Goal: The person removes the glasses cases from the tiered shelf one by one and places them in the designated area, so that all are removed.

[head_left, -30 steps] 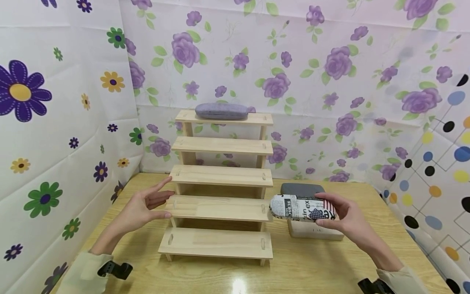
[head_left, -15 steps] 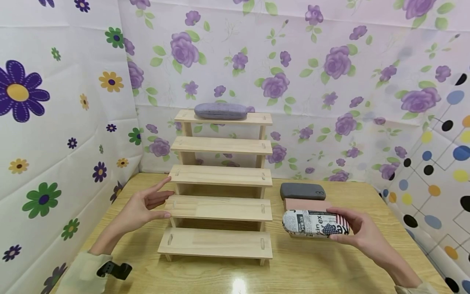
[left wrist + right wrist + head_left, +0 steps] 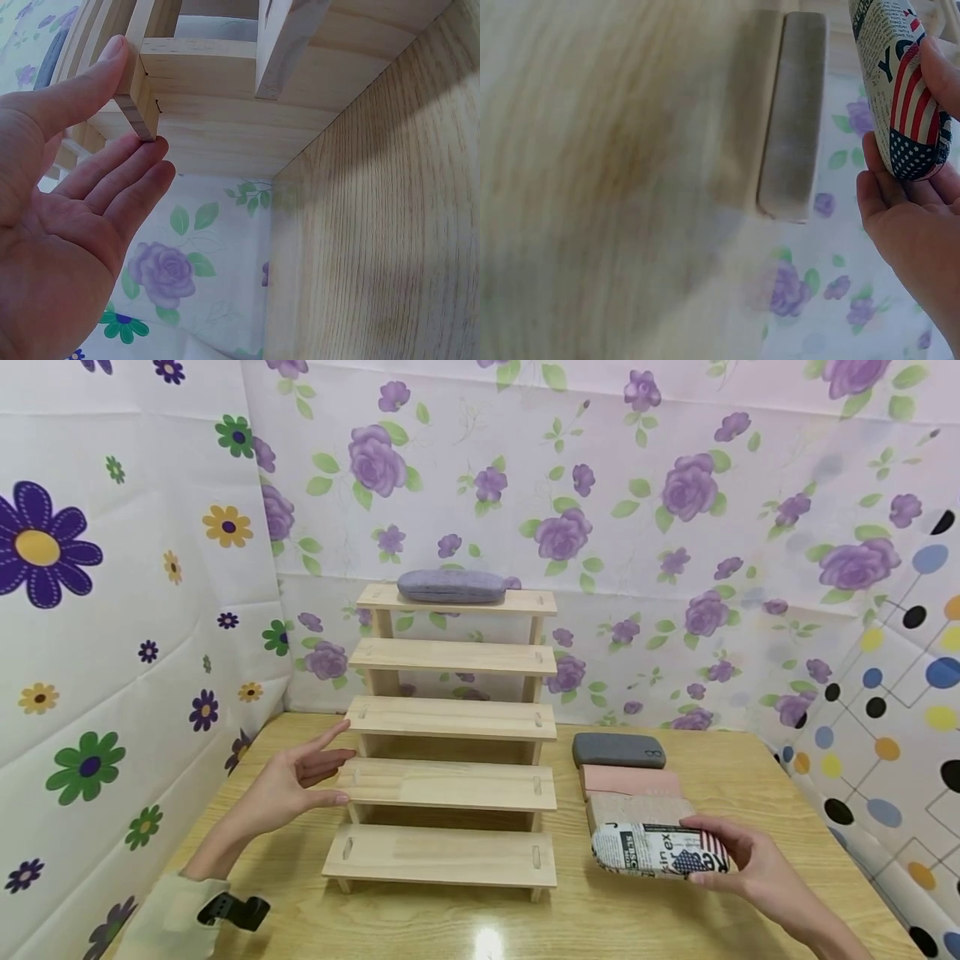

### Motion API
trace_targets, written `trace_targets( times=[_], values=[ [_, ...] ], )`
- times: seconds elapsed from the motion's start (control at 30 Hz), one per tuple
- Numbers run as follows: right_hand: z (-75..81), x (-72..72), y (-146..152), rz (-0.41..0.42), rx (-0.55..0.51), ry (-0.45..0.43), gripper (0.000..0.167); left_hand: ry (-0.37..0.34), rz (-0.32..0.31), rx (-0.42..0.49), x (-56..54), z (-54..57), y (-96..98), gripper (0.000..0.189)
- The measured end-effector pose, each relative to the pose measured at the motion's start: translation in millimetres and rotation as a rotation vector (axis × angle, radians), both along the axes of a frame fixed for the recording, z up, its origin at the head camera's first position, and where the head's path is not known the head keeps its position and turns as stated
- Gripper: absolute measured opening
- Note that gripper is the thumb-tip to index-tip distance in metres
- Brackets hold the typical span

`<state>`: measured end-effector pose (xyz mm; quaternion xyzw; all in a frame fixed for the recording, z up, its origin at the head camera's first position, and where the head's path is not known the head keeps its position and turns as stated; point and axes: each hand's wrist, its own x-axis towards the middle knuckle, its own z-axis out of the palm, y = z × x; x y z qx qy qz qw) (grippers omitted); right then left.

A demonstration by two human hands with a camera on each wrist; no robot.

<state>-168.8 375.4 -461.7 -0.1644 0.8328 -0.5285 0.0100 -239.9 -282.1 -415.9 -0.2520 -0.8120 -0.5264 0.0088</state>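
Observation:
A wooden stepped display rack (image 3: 442,789) stands in the head view. My left hand (image 3: 281,797) is at its left side, thumb and fingers spanning the end of the second tier from the bottom; the left wrist view shows the board end (image 3: 137,105) between them. My right hand (image 3: 757,868) grips the right end of a glasses case (image 3: 648,852) with newspaper print and a flag pattern. It is over the table in front of a beige case (image 3: 637,810). The right wrist view shows the printed case (image 3: 900,82) between thumb and fingers, apart from the beige case.
Behind the beige case lie a pink case (image 3: 630,779) and a dark grey glasses case (image 3: 618,750), in a row right of the rack. A purple-grey case (image 3: 452,586) rests on the top tier. Floral cloth (image 3: 615,527) walls the table (image 3: 420,927).
My right hand has carried the printed case right and toward the front, away from the rack, uncovering the pink and beige cases. The left hand has stayed in place.

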Motion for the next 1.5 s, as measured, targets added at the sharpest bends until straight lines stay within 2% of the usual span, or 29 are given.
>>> trace_targets(
  times=[0.5,0.83,1.2,1.5],
  values=[
    [-12.0,3.5,9.0,-0.071,0.065,-0.113,0.068,0.006,-0.003,0.009,-0.4,-0.7,-0.5,0.101],
    [-22.5,0.5,13.5,-0.084,0.101,-0.157,0.069,0.009,-0.018,0.02,-0.4,-0.5,0.6,0.101],
    [-27.9,-5.1,15.5,-0.066,0.168,-0.124,0.069,0.007,-0.012,0.012,-0.7,-1.0,-0.6,0.102],
    [-31.6,-6.0,16.2,-0.035,0.28,0.014,0.068,0.003,-0.014,0.022,-1.4,-2.5,-1.5,0.101]
  ],
)
